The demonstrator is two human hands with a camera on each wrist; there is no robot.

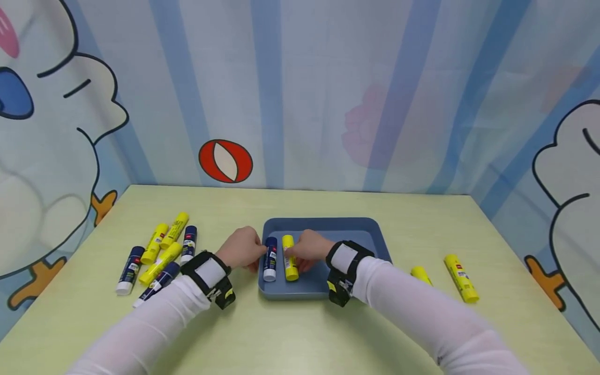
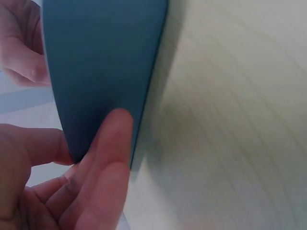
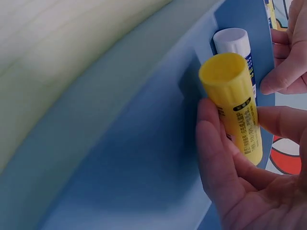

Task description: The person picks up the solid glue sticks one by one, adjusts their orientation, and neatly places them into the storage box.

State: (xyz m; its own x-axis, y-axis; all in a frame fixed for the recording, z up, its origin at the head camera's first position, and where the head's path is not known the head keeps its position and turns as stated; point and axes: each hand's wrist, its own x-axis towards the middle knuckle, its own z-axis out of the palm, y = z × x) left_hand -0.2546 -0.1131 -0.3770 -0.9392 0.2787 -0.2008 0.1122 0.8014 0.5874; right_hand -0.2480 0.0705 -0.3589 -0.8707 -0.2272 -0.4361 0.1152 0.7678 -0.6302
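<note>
White sleeves reached forward from the near edge of the pale green bench (image 1: 300, 323), each wrist strapped with a black band. Both hands met over a blue tray (image 1: 365, 229). Her right hand (image 1: 307, 250) curled its fingers and thumb around a yellow glue stick (image 1: 290, 258) lying in the tray. Just beside it lay a dark blue glue stick (image 1: 270, 259), which the left hand (image 1: 241, 247) seemed to pinch, though the view was partly blocked. More glue sticks (image 1: 159, 255) lay scattered on the left, and two yellow ones (image 1: 461, 278) sat on the right.
</note>
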